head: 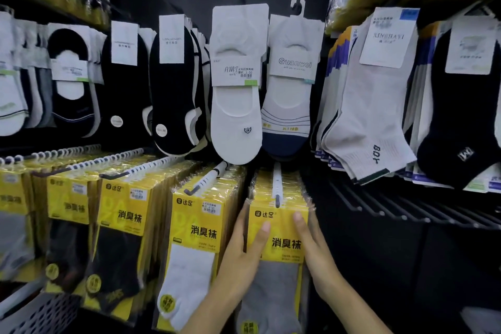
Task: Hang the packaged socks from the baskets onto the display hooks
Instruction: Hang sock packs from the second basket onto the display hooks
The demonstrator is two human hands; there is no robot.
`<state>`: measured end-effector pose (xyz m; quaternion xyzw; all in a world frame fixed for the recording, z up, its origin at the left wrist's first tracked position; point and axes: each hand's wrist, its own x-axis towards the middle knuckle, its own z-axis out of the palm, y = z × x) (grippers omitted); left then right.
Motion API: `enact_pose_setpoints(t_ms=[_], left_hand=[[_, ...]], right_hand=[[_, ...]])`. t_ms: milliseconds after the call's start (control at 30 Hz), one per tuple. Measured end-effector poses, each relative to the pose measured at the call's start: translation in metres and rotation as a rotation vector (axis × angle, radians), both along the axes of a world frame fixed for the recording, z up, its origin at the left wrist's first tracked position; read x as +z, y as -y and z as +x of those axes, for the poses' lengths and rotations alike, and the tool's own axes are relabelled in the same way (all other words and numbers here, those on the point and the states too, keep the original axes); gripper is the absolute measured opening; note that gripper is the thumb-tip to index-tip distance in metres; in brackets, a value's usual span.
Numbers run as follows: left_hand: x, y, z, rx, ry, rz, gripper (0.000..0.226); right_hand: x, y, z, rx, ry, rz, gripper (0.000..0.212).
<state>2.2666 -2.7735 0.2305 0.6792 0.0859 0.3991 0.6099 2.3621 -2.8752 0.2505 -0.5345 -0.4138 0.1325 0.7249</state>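
Observation:
A yellow pack of grey socks (282, 247) hangs at the front of a full row on a display hook (277, 190). My left hand (244, 249) holds the pack's left edge, thumb across its front and fingers behind the edge. My right hand (314, 249) lies flat along the pack's right edge with straight fingers. The hook's tip pokes out through the pack's hanger hole.
More yellow sock packs (195, 241) fill the hooks to the left. Loose socks on cards (235, 84) hang in the row above. Several bare black hooks (379, 206) stick out at the right. A perforated basket (46, 314) sits at the lower left.

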Motion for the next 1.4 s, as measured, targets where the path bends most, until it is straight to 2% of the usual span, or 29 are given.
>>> enact_pose_setpoints(t_ms=[100,167,233,267,400,500,600,667,733,800,900,1033,1167,1233,1333,1400], left_hand=[[-0.005,-0.003,-0.001,-0.001,0.016,-0.032,0.074],[-0.004,-0.005,-0.001,-0.029,0.023,-0.055,0.076],[-0.004,-0.006,0.001,-0.082,0.014,-0.040,0.067],[-0.004,-0.006,0.002,-0.096,0.008,-0.028,0.063],[-0.004,-0.002,0.002,-0.044,0.024,-0.004,0.062],[-0.006,0.009,-0.003,0.031,0.061,-0.014,0.066],[-0.010,0.026,-0.020,0.144,0.066,0.025,0.073],[-0.012,0.033,-0.039,0.202,0.097,0.067,0.062],[-0.009,0.031,-0.060,0.275,0.156,0.132,0.045],[-0.005,0.018,-0.080,0.389,0.198,0.154,0.036],[-0.007,-0.013,-0.098,0.474,0.162,0.119,0.043],[-0.016,-0.049,-0.101,0.398,0.010,0.076,0.059],[-0.014,-0.082,-0.092,0.255,-0.069,0.061,0.071],[-0.010,-0.095,-0.086,0.131,-0.071,0.024,0.065],[-0.001,-0.105,-0.078,0.010,-0.068,-0.076,0.040],[0.004,-0.110,-0.075,-0.046,-0.040,-0.117,0.038]], right_hand=[[-0.008,0.002,0.000,-0.002,-0.004,0.019,0.057],[-0.014,0.002,-0.003,-0.002,-0.001,0.028,0.070],[-0.017,0.000,-0.006,0.000,0.021,0.024,0.088],[-0.018,-0.001,-0.006,-0.009,0.029,0.021,0.089],[-0.021,-0.006,-0.002,-0.055,0.062,0.023,0.057],[-0.023,0.000,-0.004,-0.106,0.038,0.000,0.063],[-0.020,0.014,-0.017,-0.314,0.097,-0.006,0.076],[-0.019,0.025,-0.027,-0.457,0.185,0.011,0.074],[-0.016,0.033,-0.040,-0.539,0.285,0.069,0.060],[-0.013,0.032,-0.057,-0.530,0.362,0.099,0.043],[-0.017,0.014,-0.088,-0.334,0.294,0.022,0.035],[-0.034,-0.032,-0.118,-0.128,0.110,-0.142,0.061],[-0.032,-0.073,-0.120,-0.152,-0.040,-0.176,0.069],[-0.029,-0.087,-0.116,-0.161,-0.087,-0.159,0.075],[-0.024,-0.099,-0.106,-0.176,-0.115,-0.134,0.079],[-0.020,-0.103,-0.100,-0.152,-0.126,-0.109,0.082]])
